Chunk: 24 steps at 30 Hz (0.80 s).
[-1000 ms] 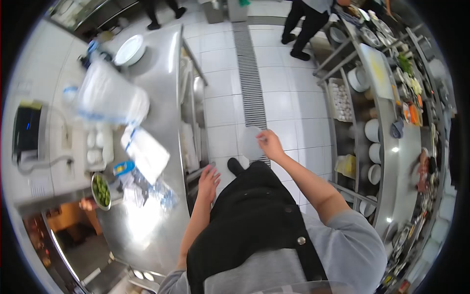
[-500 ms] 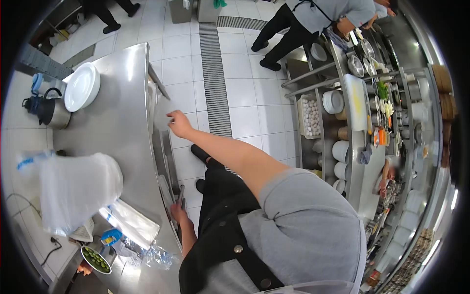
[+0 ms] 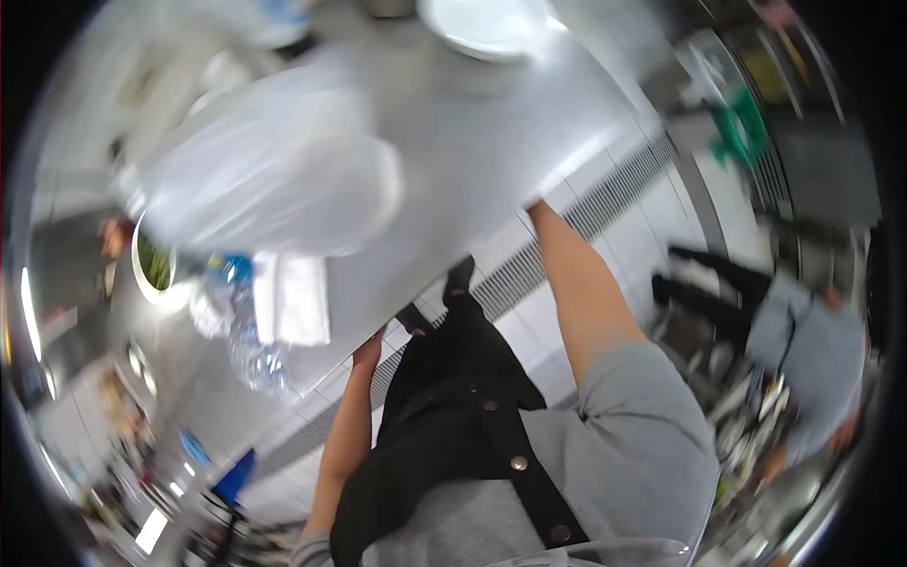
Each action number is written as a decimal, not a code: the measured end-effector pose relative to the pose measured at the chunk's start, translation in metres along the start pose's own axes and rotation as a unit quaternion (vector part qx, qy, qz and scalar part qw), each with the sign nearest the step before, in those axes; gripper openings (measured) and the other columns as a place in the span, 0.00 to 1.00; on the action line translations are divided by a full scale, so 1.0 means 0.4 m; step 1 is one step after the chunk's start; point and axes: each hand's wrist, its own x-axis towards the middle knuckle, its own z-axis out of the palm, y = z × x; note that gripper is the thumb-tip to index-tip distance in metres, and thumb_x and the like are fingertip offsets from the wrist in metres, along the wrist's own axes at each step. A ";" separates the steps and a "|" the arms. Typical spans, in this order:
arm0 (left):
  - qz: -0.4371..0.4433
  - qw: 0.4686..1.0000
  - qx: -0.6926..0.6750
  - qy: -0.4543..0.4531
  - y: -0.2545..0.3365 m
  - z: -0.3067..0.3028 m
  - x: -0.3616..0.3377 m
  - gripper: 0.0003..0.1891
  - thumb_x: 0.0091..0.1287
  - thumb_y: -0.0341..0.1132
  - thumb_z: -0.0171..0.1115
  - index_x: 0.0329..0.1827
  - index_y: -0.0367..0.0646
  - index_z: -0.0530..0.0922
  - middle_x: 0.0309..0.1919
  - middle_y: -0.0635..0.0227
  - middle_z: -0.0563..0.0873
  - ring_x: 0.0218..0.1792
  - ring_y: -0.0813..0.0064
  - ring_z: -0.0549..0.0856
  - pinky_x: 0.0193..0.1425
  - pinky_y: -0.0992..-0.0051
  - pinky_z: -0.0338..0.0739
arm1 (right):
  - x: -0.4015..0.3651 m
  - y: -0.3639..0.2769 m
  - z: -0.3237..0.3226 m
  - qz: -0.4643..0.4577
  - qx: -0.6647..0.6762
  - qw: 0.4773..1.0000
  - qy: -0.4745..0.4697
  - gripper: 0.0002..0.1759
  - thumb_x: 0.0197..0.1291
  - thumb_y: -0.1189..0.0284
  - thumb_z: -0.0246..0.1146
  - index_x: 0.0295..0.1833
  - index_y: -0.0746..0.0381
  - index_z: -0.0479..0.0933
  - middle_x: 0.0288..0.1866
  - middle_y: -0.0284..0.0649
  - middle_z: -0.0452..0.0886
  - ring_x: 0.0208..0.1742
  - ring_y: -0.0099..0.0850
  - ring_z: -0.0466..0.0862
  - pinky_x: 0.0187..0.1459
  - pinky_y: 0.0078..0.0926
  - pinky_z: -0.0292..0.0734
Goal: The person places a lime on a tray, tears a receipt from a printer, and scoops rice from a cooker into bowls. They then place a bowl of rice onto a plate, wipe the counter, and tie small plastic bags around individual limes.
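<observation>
My left hand [image 3: 369, 351] is at the near edge of the steel table [image 3: 425, 222], its fingers hidden at or below the edge. Farther along the same edge, my right hand [image 3: 537, 207] reaches in low, and its fingers are also out of sight. Whether either hand grips anything does not show. On the tabletop, a large bundle of clear plastic bags [image 3: 274, 170] lies beside a folded white plastic stack [image 3: 295, 298]. Crumpled clear plastic [image 3: 260, 364] is near my left hand. The whole view is smeared by motion.
A white bowl [image 3: 487, 26] stands at the table's far side. Another bowl with green contents [image 3: 154, 260] is at the left. A floor drain grate [image 3: 605, 198] runs behind the table edge. One other person [image 3: 808, 345] works at the right by a cluttered counter.
My view has swung left toward the table. My right hand, in mid-air before, is now at the table edge. My left hand was by a bar or handle under the table; its fingers are now hidden.
</observation>
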 end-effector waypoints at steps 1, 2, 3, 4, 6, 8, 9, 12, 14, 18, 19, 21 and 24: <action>-0.038 0.998 0.038 -0.018 0.014 -0.020 -0.047 0.33 0.66 0.49 0.69 0.67 0.34 0.75 0.67 0.50 0.79 0.69 0.53 0.76 0.73 0.63 0.68 | 0.000 -0.003 0.003 -0.022 -0.008 1.000 -0.016 0.19 0.59 0.73 0.61 0.55 0.68 0.78 0.52 0.54 0.83 0.54 0.53 0.81 0.56 0.48 0.75; -0.044 0.996 -0.071 -0.022 -0.023 -0.022 -0.082 0.32 0.67 0.48 0.69 0.68 0.36 0.75 0.66 0.51 0.80 0.68 0.54 0.78 0.71 0.63 0.70 | -0.005 -0.002 0.004 -0.041 -0.014 0.998 -0.034 0.19 0.60 0.73 0.61 0.56 0.68 0.78 0.53 0.54 0.83 0.55 0.52 0.80 0.57 0.48 0.75; -0.039 0.983 -0.178 -0.023 -0.071 -0.021 -0.126 0.32 0.67 0.46 0.69 0.69 0.37 0.74 0.64 0.51 0.81 0.67 0.56 0.79 0.70 0.63 0.72 | -0.016 -0.012 0.000 -0.059 -0.019 0.997 -0.050 0.19 0.60 0.72 0.61 0.56 0.68 0.78 0.53 0.53 0.83 0.56 0.52 0.80 0.58 0.48 0.74; -0.013 0.982 -0.184 -0.044 -0.110 -0.038 -0.171 0.31 0.67 0.43 0.69 0.71 0.41 0.74 0.59 0.56 0.85 0.59 0.63 0.84 0.58 0.67 0.79 | -0.025 -0.016 -0.007 -0.076 -0.027 0.995 -0.067 0.19 0.60 0.71 0.62 0.56 0.67 0.78 0.54 0.53 0.82 0.57 0.52 0.80 0.59 0.48 0.74; -0.118 0.940 -0.311 -0.075 -0.232 -0.046 -0.252 0.30 0.67 0.42 0.69 0.71 0.43 0.74 0.52 0.64 0.87 0.46 0.74 0.84 0.44 0.73 0.77 | -0.048 -0.008 -0.009 -0.113 -0.039 0.989 -0.091 0.20 0.61 0.70 0.62 0.57 0.67 0.78 0.56 0.51 0.82 0.59 0.52 0.79 0.61 0.49 0.73; -0.183 0.926 -0.329 -0.021 -0.374 -0.028 -0.333 0.29 0.66 0.43 0.70 0.68 0.41 0.76 0.47 0.62 0.89 0.43 0.72 0.86 0.46 0.72 0.79 | -0.075 0.024 -0.002 -0.160 -0.059 0.979 -0.110 0.21 0.62 0.69 0.62 0.58 0.67 0.78 0.58 0.50 0.82 0.60 0.52 0.79 0.62 0.49 0.72; -0.215 0.928 -0.305 0.019 -0.443 -0.024 -0.376 0.30 0.65 0.44 0.71 0.67 0.38 0.77 0.44 0.57 0.90 0.43 0.67 0.88 0.51 0.68 0.81 | -0.090 0.052 0.010 -0.193 -0.073 0.973 -0.107 0.21 0.63 0.68 0.62 0.58 0.67 0.78 0.59 0.50 0.82 0.61 0.52 0.78 0.63 0.49 0.72; -0.264 0.935 -0.204 0.123 -0.817 0.072 -0.474 0.31 0.61 0.44 0.74 0.65 0.38 0.79 0.34 0.58 0.89 0.35 0.71 0.86 0.41 0.70 0.81 | -0.214 -0.059 -0.068 -0.017 0.024 0.997 -0.078 0.33 0.64 0.70 0.66 0.71 0.71 0.65 0.75 0.60 0.66 0.75 0.56 0.66 0.74 0.45 0.60; -0.355 0.868 -0.292 0.187 -0.861 0.046 -0.550 0.31 0.58 0.44 0.76 0.62 0.37 0.80 0.31 0.57 0.89 0.36 0.65 0.87 0.44 0.66 0.82 | -0.301 0.075 -0.012 -0.016 0.015 0.996 -0.082 0.43 0.65 0.66 0.66 0.79 0.70 0.53 0.77 0.64 0.61 0.77 0.59 0.62 0.79 0.43 0.52; -0.412 0.721 -0.391 0.397 -1.112 -0.024 -0.589 0.30 0.59 0.41 0.75 0.63 0.35 0.77 0.38 0.53 0.85 0.38 0.61 0.83 0.41 0.64 0.76 | -0.409 0.104 -0.081 0.255 -0.099 0.783 -0.559 0.34 0.71 0.66 0.60 0.76 0.64 0.57 0.69 0.59 0.65 0.63 0.41 0.74 0.65 0.40 0.69; -0.413 0.681 -0.370 0.479 -1.187 -0.059 -0.593 0.33 0.56 0.44 0.77 0.60 0.30 0.79 0.46 0.44 0.87 0.51 0.50 0.86 0.59 0.60 0.78 | -0.443 0.107 -0.087 0.269 -0.085 0.786 -0.550 0.31 0.70 0.67 0.60 0.74 0.64 0.59 0.66 0.57 0.67 0.60 0.40 0.75 0.61 0.39 0.70; -0.421 0.606 -0.383 0.556 -1.299 -0.196 -0.585 0.34 0.56 0.43 0.77 0.60 0.28 0.77 0.53 0.38 0.83 0.56 0.48 0.84 0.62 0.60 0.77 | -0.487 0.048 -0.099 0.289 -0.047 0.805 -0.516 0.27 0.69 0.67 0.60 0.69 0.64 0.63 0.58 0.53 0.70 0.52 0.38 0.77 0.52 0.38 0.72; -0.432 0.554 -0.328 0.631 -1.498 -0.456 -0.509 0.34 0.57 0.43 0.75 0.59 0.25 0.76 0.53 0.37 0.83 0.56 0.46 0.84 0.61 0.59 0.77 | -0.514 -0.003 -0.104 0.313 0.050 0.843 -0.435 0.20 0.68 0.68 0.60 0.63 0.63 0.70 0.48 0.47 0.76 0.42 0.35 0.79 0.40 0.35 0.74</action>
